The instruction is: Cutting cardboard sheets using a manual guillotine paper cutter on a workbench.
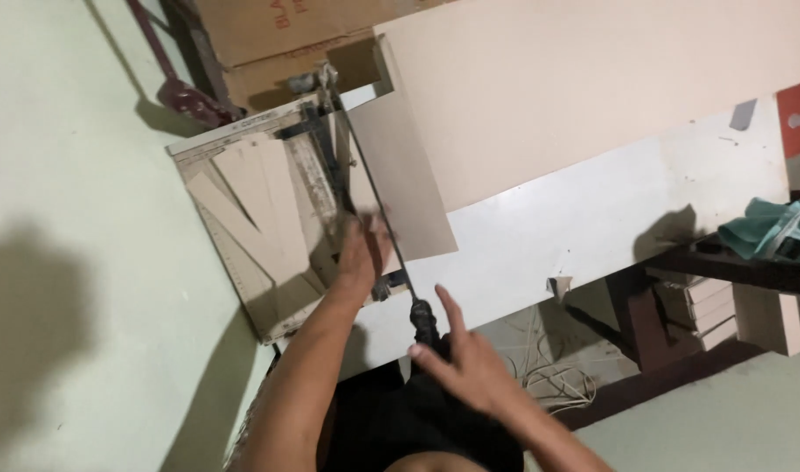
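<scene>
A guillotine paper cutter [243, 218] rests on the left end of a white table [592, 223], with cut tan strips lying on its base. A tan cardboard sheet [404, 175] lies under its long blade arm [365, 179]. My left hand [361, 253] presses flat on the sheet's near edge, right beside the blade arm. My right hand [466, 367] has its fingers spread and sits against the black handle [422, 322] at the arm's near end, not wrapped around it.
A large beige board [592, 79] covers the back of the table. A brown cardboard box [269, 35] stands behind the cutter, with a maroon metal stand [186, 92] beside it. A green cloth [776, 229] lies at the right, above stacked boxes [715, 306]. Wires [549, 371] lie on the floor.
</scene>
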